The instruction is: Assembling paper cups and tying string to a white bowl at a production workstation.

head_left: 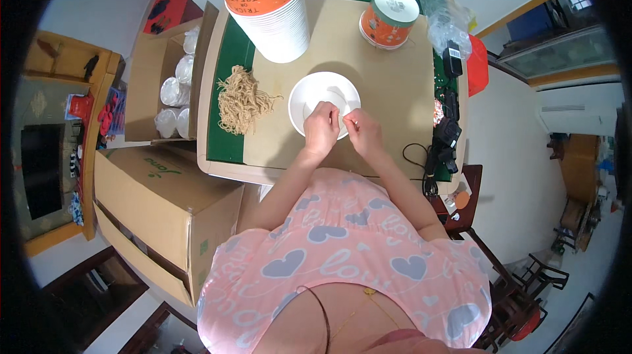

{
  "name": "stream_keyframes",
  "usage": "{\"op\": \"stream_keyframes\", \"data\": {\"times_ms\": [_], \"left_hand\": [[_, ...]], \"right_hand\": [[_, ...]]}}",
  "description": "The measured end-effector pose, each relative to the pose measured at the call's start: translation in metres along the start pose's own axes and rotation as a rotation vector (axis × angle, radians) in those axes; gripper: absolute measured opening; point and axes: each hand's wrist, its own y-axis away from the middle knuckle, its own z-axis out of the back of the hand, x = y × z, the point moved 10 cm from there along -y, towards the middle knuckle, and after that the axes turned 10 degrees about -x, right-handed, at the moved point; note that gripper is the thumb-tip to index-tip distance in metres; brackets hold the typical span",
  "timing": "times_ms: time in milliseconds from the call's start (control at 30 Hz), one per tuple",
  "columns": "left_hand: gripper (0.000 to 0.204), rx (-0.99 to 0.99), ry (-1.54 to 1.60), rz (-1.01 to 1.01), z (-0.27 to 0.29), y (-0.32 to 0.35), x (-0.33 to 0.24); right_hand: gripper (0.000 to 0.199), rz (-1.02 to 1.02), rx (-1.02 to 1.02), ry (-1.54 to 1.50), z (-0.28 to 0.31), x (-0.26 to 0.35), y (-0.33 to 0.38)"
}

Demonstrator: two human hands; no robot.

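Our left hand (320,131) and right hand (364,135) pinch over one white container (304,94), holding what we cannot tell; one string heap (241,100) lies left of them.

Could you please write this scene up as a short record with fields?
Left hand: fingers bent, over the near side of the white tub
Right hand: close beside the left, fingers bent; anything held is too small to tell
Left on table: tan cords in a loose pile
Far left: tall stack of tubs, orange and white
Far right: orange tub, green band
Right edge: black cables, clear plastic bag
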Motion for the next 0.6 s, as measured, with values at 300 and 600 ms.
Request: {"op": "stream_keyframes", "data": {"times_ms": [300, 600], "left_hand": [[0.008, 0.174, 0.259, 0.128, -0.011, -0.003, -0.002], [0.010, 0.463, 0.107, 0.235, -0.004, -0.002, -0.014]], "right_hand": [[0.011, -0.292, 0.127, -0.305, -0.009, -0.026, -0.001], [0.010, -0.252, 0.174, -0.317, 0.013, -0.018, -0.011]]}}
